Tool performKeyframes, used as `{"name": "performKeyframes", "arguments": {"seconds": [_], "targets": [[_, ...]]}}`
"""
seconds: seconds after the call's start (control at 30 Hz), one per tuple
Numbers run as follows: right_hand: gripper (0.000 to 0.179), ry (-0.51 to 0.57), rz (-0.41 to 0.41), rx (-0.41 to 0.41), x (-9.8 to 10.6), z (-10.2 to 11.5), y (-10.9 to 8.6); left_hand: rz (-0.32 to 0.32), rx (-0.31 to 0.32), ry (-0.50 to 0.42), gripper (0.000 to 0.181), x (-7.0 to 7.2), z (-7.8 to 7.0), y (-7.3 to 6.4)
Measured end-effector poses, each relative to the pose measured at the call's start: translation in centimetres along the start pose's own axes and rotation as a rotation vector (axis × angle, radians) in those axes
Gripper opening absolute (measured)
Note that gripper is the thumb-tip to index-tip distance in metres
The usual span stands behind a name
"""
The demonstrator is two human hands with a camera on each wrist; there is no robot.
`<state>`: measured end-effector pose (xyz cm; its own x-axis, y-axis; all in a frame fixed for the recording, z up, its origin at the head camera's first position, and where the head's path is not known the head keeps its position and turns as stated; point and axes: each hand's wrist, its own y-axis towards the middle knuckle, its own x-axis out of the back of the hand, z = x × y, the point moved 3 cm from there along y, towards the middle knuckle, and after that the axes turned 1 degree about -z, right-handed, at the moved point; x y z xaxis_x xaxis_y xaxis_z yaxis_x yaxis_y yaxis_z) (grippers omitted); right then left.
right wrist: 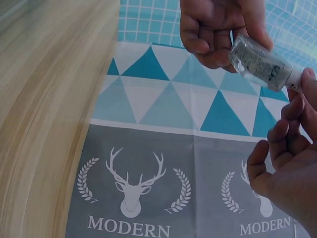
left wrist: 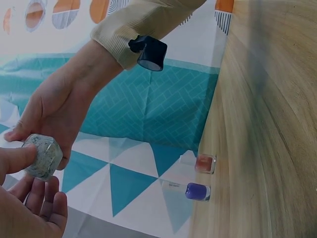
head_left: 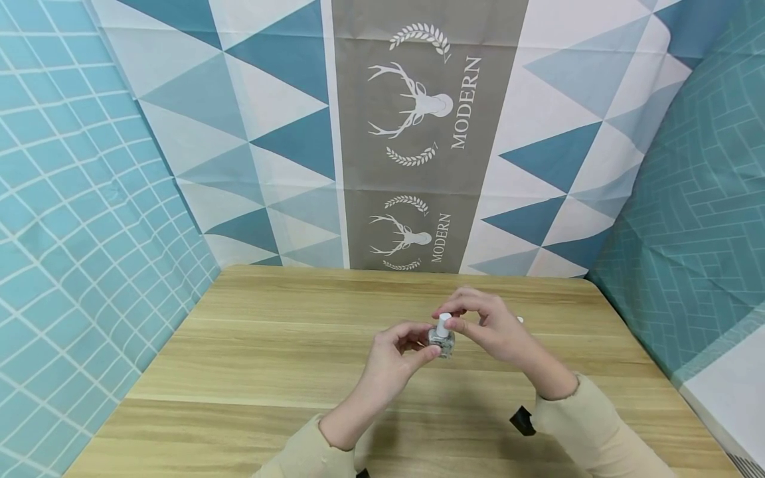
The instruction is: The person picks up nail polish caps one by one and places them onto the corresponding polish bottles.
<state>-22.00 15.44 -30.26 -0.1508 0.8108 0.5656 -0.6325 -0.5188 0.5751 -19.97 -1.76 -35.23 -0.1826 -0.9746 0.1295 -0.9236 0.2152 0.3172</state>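
A small nail polish bottle [head_left: 441,342] with clear glass, speckled grey-white contents and a white cap [head_left: 443,325] is held above the table. My left hand [head_left: 397,352] pinches its glass body between thumb and fingers. My right hand [head_left: 487,325] pinches the white cap from the other side. In the right wrist view the bottle [right wrist: 261,64] lies tilted between both hands, its cap at the right fingertips. From the left wrist the bottle's base [left wrist: 43,157] faces the camera, hiding the cap.
A reddish nail polish bottle [left wrist: 205,163] and a purple one [left wrist: 198,191] stand on the wooden table [head_left: 251,372] in the left wrist view. The right hand mostly hides them in the head view, where a white tip [head_left: 520,319] shows. Patterned cloths [head_left: 287,133] surround the table.
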Motion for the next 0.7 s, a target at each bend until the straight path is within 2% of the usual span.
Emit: {"name": "performKeyframes", "arguments": {"seconds": [0.2,0.4,0.53,0.7], "targets": [[0.013,-0.049,-0.083,-0.038,-0.32,-0.04,-0.10,-0.023,-0.002,-0.015,0.027,0.07,0.16,0.08],[0.011,-0.061,-0.131,-0.128,-0.58,-0.01,-0.17,-0.032,0.011,-0.006,0.026,0.00,0.02,0.07],[0.010,-0.053,-0.157,-0.173,-0.71,0.03,-0.22,-0.034,0.020,0.000,0.025,-0.07,-0.13,0.02],[0.011,-0.005,-0.175,-0.192,-0.90,-0.22,-0.26,-0.038,0.032,0.000,0.025,-0.18,-0.18,0.01]]}}
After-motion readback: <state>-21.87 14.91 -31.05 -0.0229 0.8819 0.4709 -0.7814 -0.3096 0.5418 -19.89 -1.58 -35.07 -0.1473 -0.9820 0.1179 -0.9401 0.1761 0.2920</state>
